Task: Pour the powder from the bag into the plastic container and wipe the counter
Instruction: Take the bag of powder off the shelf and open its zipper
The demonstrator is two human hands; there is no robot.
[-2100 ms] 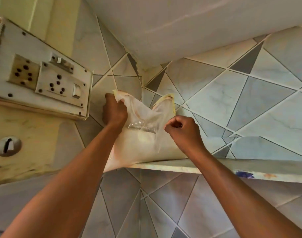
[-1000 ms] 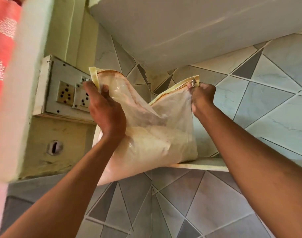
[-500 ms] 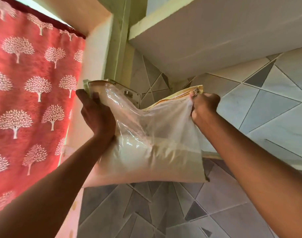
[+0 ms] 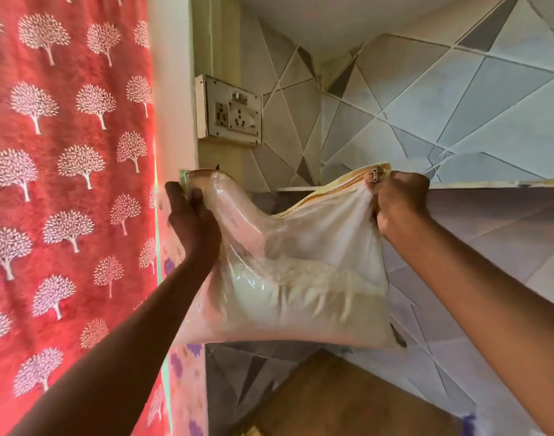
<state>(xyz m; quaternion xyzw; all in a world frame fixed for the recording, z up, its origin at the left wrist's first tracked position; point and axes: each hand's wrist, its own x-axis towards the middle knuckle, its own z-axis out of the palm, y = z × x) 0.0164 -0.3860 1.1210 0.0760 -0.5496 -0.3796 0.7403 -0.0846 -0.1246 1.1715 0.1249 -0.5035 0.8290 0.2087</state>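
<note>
Both my arms reach up and forward: my left hand (image 4: 193,223) grips the bag (image 4: 288,278) at its left top corner, my right hand (image 4: 400,206) pinches its zipper end. It now hangs off the shelf (image 4: 489,184), lower than before.

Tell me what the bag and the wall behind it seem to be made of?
Bag: likely clear, glossy plastic film; the powder shows through and it creases. Wall: apparently glazed ceramic tile, marbled grey with pale grout lines.
</note>
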